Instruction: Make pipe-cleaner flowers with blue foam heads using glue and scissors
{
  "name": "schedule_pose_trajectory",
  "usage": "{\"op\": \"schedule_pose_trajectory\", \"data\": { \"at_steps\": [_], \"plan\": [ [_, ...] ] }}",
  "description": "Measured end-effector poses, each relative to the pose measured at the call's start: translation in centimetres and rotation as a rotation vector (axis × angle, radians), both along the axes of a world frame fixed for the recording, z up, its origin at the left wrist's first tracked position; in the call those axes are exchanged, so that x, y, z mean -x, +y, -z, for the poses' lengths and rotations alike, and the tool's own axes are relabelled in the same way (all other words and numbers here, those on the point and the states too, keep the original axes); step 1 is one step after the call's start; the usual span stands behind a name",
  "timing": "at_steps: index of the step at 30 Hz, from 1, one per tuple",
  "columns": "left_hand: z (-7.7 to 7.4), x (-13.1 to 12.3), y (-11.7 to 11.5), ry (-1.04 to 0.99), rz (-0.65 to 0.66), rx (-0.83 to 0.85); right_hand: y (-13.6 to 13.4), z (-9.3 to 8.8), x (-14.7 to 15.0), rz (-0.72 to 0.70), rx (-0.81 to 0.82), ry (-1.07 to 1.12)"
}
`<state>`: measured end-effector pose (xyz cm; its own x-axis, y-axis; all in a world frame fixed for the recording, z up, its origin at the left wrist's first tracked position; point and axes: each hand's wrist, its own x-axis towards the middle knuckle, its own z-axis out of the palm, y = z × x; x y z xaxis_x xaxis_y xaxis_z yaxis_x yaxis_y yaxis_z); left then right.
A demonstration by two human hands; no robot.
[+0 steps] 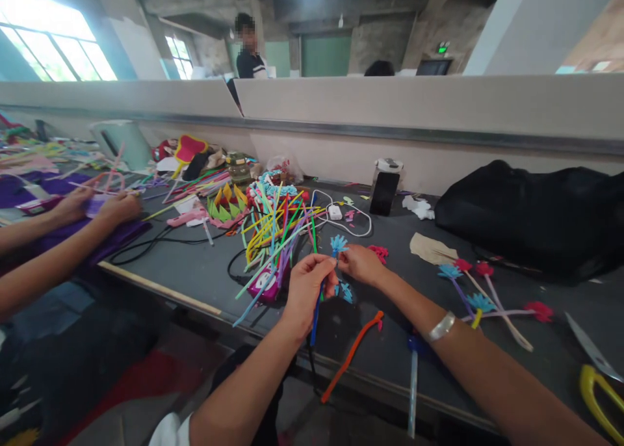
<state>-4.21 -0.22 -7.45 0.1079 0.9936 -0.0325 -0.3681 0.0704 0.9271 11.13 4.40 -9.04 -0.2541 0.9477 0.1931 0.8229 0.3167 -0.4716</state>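
My left hand [308,290] is closed in a pinch, and a dark blue pipe cleaner [316,322] hangs down from its fingers. Just above the fingertips stands a light blue flower [338,243] with fringed petals. My right hand [363,265] pinches at the flower's base, its fingertips close to the left ones; the exact grip there is partly hidden. Below them on the table is a light blue fringed piece [345,292]. Beyond the right hand sits a pink fringed piece [379,254]. An orange pipe cleaner [351,358] lies nearer the table edge.
Left of my hands lies a pile of coloured pipe cleaners [277,231]. Finished-looking pink and blue flowers [480,301] and yellow-handled scissors [597,394] are at right. A black bag [531,218] and a dark bottle [386,187] stand behind. A co-worker's hands [114,209] work at left.
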Motion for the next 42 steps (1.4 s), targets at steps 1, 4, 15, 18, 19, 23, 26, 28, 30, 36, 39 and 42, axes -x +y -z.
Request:
{"op": "schedule_pose_trajectory", "data": {
  "at_steps": [1,4,15,18,19,23,26,28,30,36,39,42],
  "plan": [
    [0.0,0.0,0.0,0.001,0.006,-0.005,-1.0,-0.3,-0.1,0.014,0.000,0.005],
    [-0.2,-0.2,0.0,0.014,0.026,-0.010,-5.4,-1.2,-1.1,0.058,-0.003,0.020],
    [-0.1,-3.5,-1.1,0.029,0.139,0.052,-15.1,-0.4,-8.0,0.404,-0.170,0.377],
    [-0.2,-4.6,-1.5,0.042,0.179,0.074,-14.3,-2.9,-9.2,0.373,-0.277,0.375],
    [-0.3,-5.0,-1.6,0.051,0.187,0.080,-14.0,-3.7,-9.4,0.339,-0.307,0.368],
    [-0.6,-6.2,-1.9,0.092,0.217,0.096,-13.0,-4.6,-9.3,0.271,-0.362,0.352],
    [-0.6,-6.7,-2.1,0.110,0.254,0.123,-12.6,-3.8,-8.8,0.328,-0.354,0.376],
    [-0.6,-6.9,-2.2,0.116,0.274,0.131,-12.5,-3.3,-8.7,0.339,-0.398,0.355],
    [-0.5,-7.0,-2.3,0.126,0.284,0.134,-12.3,-3.0,-8.6,0.314,-0.475,0.287],
    [-0.4,-7.3,-2.7,0.208,0.275,0.116,-12.2,-2.7,-8.5,0.253,-0.588,0.161],
    [-0.2,-7.5,-2.9,0.226,0.278,0.111,-12.2,-2.5,-8.2,0.239,-0.601,0.132],
    [0.0,-7.6,-3.1,0.240,0.287,0.104,-12.1,-2.4,-8.0,0.249,-0.614,0.113]
  ]
}}
